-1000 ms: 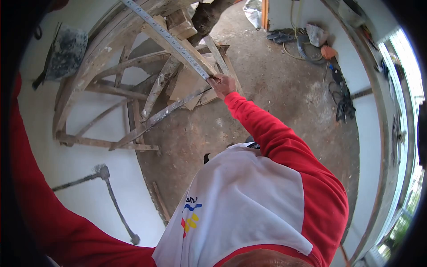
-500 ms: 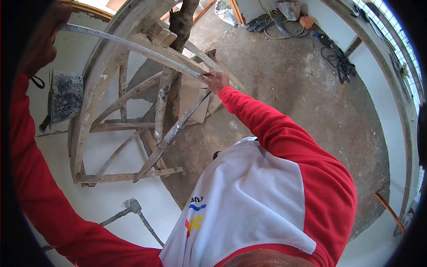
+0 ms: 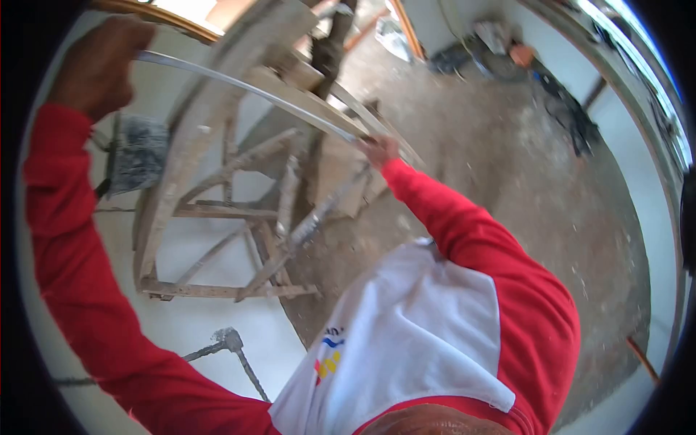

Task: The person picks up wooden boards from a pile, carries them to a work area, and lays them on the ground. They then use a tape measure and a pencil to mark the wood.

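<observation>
A pale measuring tape (image 3: pixel 246 88) stretches across the view between my two hands. My left hand (image 3: pixel 105 65), raised at the upper left, is closed around one end of it; whatever else sits in that fist is hidden. My right hand (image 3: pixel 378 150) pinches the tape at its other end, beside a wooden plank (image 3: pixel 297 94) on a rough wooden scaffold (image 3: pixel 239 290). Between the hands the tape runs nearly straight, passing over the scaffold's curved-looking upright beam (image 3: pixel 185 138).
A plaster-smeared bucket (image 3: pixel 138 156) hangs or stands left of the scaffold. Dark cables (image 3: pixel 569 119) and bags (image 3: pixel 493 36) lie along the far wall. The concrete floor (image 3: pixel 478 159) is stained. A grey patched groove (image 3: pixel 230 339) marks the white wall.
My view has shifted, so the scaffold and floor appear further right and lower. My left hand shows more fully in view. Both hands still hold the tape stretched out.
</observation>
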